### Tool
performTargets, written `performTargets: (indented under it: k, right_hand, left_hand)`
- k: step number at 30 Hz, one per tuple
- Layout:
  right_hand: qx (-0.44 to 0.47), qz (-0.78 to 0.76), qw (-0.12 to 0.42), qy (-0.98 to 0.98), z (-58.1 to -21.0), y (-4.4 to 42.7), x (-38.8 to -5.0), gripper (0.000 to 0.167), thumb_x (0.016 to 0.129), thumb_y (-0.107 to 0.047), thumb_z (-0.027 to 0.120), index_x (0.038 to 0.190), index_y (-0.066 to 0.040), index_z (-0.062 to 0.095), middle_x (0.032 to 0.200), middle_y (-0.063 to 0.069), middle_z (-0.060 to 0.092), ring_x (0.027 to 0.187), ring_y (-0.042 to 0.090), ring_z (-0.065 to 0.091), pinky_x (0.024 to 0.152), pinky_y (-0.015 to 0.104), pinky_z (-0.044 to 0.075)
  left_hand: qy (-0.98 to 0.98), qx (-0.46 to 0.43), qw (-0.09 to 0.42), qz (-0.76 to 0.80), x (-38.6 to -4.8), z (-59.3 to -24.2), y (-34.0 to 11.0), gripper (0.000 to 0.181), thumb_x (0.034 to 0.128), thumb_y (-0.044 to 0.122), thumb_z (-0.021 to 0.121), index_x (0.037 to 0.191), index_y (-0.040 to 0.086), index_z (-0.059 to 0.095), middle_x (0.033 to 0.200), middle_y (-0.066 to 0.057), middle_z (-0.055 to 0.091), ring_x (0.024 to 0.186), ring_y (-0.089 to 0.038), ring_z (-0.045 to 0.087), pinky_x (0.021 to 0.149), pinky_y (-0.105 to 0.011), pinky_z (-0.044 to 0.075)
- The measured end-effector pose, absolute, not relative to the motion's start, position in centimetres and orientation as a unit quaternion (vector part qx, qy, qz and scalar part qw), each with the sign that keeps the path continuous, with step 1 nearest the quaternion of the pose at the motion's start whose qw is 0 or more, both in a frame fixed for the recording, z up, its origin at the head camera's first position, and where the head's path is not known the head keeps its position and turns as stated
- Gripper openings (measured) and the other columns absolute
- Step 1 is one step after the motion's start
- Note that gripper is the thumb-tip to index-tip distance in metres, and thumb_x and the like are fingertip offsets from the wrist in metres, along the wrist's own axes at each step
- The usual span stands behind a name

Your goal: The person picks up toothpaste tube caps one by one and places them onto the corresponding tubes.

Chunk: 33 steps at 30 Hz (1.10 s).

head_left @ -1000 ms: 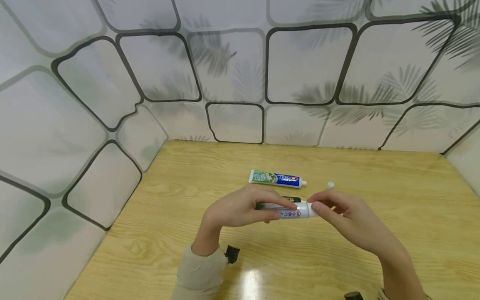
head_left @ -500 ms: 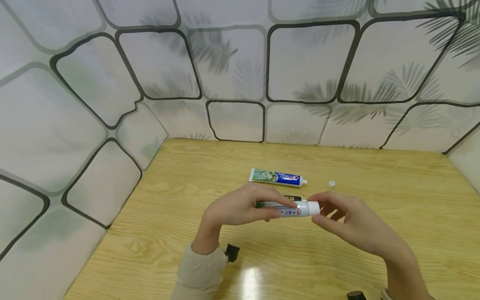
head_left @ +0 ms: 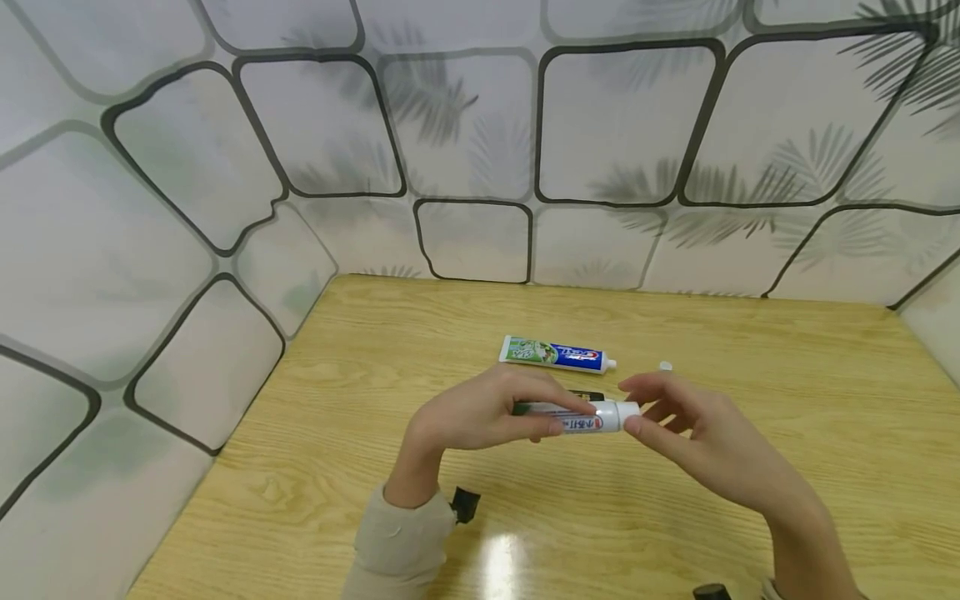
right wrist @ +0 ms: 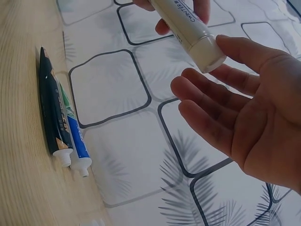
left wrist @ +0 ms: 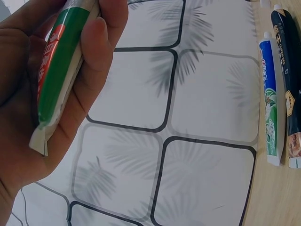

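Note:
A white toothpaste tube (head_left: 581, 422) with a green-and-red back (left wrist: 62, 61) is gripped by my left hand (head_left: 480, 410), fingers on top and thumb along its near side. It lies level above the table, its white screw cap (head_left: 629, 414) pointing right. My right hand (head_left: 712, 433) is at that cap. In the right wrist view its thumb touches the cap's edge, while the other fingers (right wrist: 207, 101) spread loosely away from it. The cap sits on the tube's end.
Farther back on the wooden table (head_left: 390, 333) lies a blue-and-green toothpaste tube (head_left: 558, 354), its nozzle uncapped. In front of it is a black toothpaste tube (head_left: 588, 397), mostly hidden by my left hand in the head view. A small white cap (head_left: 665, 366) lies to the right. Patterned walls (head_left: 472, 242) border the table.
My right fingers held the cap a second ago; they have loosened and drawn off it, the thumb staying near its edge. The left hand and tube have hardly moved.

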State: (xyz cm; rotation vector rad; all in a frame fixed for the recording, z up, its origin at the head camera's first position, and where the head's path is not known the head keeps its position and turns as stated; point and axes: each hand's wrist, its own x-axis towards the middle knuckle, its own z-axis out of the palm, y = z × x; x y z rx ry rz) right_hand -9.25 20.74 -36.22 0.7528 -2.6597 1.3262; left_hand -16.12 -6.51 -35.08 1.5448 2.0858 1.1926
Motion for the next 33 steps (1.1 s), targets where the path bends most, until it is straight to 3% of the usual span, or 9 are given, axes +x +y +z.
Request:
performTargets:
  k: [6,15,33]
  right_hand:
    - [0.249,0.437,0.061,-0.862,-36.28,20.61,-9.37,0.022,0.094,-0.004,0.067,0.114,-0.012,0.065,0.099,-0.007,0.068,0.083,0.008,0.067,0.066,0.027,0.055]
    - [0.266,0.427,0.059,-0.862,-36.27,20.79,-9.25,0.032,0.085,-0.002,0.077,0.113,-0.014,0.066,0.096,-0.009,0.068,0.079,0.008,0.065,0.066,0.026,0.055]
    - [0.261,0.407,0.048,-0.874,-36.2,20.78,-9.29,0.023,0.092,-0.009,0.071,0.114,-0.014,0.067,0.094,-0.01,0.069,0.08,0.006,0.064,0.065,0.026,0.055]
  left_hand:
    - [0.723,0.534,0.141,0.415,-16.14,-35.12,-6.52,0.031,0.0998,0.009,0.06,0.131,0.007,0.065,0.104,-0.002,0.065,0.071,-0.002,0.056,0.061,-0.021,0.051]
    - [0.722,0.534,0.138,0.418,-16.22,-35.19,-6.53,0.031,0.0991,0.01,0.061,0.13,0.006,0.065,0.107,-0.003,0.066,0.07,-0.001,0.056,0.06,-0.021,0.051]
    - [0.727,0.529,0.137,0.415,-16.2,-35.25,-6.55,0.032,0.0991,0.01,0.061,0.13,0.007,0.065,0.107,-0.003,0.067,0.07,-0.001,0.056,0.06,-0.022,0.051]
